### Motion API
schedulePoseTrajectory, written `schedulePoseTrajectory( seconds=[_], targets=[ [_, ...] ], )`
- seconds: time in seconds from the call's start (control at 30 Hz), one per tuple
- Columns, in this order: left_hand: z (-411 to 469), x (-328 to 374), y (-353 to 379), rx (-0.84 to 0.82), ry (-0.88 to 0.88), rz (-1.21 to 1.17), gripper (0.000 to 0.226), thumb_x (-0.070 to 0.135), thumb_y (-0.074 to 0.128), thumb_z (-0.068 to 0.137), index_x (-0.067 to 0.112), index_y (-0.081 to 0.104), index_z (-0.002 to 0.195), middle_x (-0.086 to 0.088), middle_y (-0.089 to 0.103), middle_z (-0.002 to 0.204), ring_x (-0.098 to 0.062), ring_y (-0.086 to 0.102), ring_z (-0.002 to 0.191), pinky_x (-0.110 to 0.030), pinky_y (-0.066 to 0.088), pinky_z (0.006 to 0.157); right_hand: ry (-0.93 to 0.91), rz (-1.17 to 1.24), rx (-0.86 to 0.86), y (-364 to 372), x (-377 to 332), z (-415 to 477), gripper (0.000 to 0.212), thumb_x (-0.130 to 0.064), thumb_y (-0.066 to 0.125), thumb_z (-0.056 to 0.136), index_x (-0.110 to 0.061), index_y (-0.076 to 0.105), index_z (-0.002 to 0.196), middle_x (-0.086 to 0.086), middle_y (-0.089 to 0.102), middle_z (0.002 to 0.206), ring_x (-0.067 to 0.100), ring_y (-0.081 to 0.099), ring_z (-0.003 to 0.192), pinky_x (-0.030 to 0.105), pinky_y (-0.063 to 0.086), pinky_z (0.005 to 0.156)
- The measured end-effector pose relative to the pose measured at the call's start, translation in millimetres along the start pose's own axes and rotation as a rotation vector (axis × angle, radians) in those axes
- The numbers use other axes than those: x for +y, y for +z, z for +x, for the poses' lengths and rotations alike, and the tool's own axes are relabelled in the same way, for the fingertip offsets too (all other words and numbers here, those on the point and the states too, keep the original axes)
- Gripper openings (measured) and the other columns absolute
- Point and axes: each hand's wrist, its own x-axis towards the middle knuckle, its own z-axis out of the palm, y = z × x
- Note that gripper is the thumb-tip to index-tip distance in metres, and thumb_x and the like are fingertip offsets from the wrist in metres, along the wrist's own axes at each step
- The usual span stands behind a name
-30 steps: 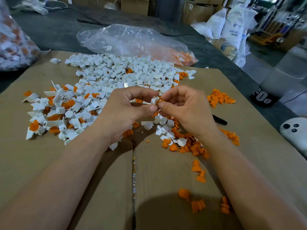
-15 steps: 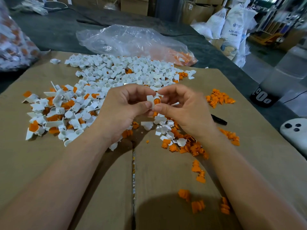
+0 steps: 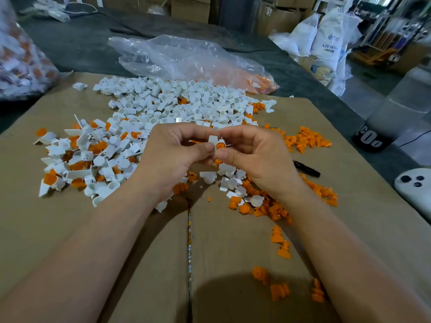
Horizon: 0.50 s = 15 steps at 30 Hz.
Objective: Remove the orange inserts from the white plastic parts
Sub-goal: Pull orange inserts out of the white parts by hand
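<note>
Both my hands meet above the cardboard, pinching one small white plastic part (image 3: 212,139) with an orange insert (image 3: 220,145) showing in it. My left hand (image 3: 173,157) grips the white part between thumb and curled fingers. My right hand (image 3: 257,157) pinches it from the right, thumb just under the orange insert. A big heap of white parts (image 3: 177,101) lies behind the hands. To the left lies a heap of white parts with orange inserts in them (image 3: 77,157). Loose orange inserts (image 3: 268,207) lie under my right wrist.
The work lies on a brown cardboard sheet (image 3: 233,252) with a seam down its middle. A clear plastic bag (image 3: 186,59) lies behind the heap; another bag of parts (image 3: 21,64) is far left. A black marker (image 3: 306,169), more orange inserts (image 3: 305,139) and a white controller (image 3: 417,187) lie right.
The part has been turned between my fingers, so its orange insert now faces up and shows more plainly. Both hands stay in about the same place.
</note>
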Motion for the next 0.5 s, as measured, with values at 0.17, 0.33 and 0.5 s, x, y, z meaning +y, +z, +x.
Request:
schedulePoseTrajectory(
  seconds=[0.17,0.33,0.5],
  targets=[
    [-2.0,-1.2,3.1,0.008,0.009,0.001,0.029,-0.008,0.063,0.079,0.02,0.07,0.078,-0.004,0.069,0.063,-0.012,0.065,0.052,-0.018,0.053,0.054,0.051,0.058,-0.007,-4.6,-2.4,-1.9,0.027,-0.018,0.072,0.066,-0.017,0.065,0.092,0.003,0.067,0.08,0.01,0.067,0.07,0.022,0.055,0.066],
    [-2.2,0.1,4.3,-0.012,0.044,0.002,0.028,-0.006,0.066,0.076,0.022,0.07,0.076,-0.01,0.061,0.068,-0.011,0.064,0.057,-0.016,0.052,0.057,0.046,0.023,0.003,-5.9,-4.2,-1.8,0.032,-0.03,0.069,0.058,-0.019,0.064,0.087,0.001,0.066,0.078,0.015,0.066,0.073,0.031,0.057,0.073],
    [-2.3,-1.7,5.6,0.014,-0.011,0.011,0.021,-0.006,0.069,0.073,0.014,0.067,0.071,0.0,0.061,0.056,-0.008,0.063,0.052,-0.016,0.051,0.051,0.026,-0.041,-0.024,-4.5,-1.3,-0.3,0.022,-0.012,0.075,0.069,-0.025,0.061,0.082,-0.003,0.063,0.075,0.012,0.063,0.071,0.026,0.055,0.071]
  ],
)
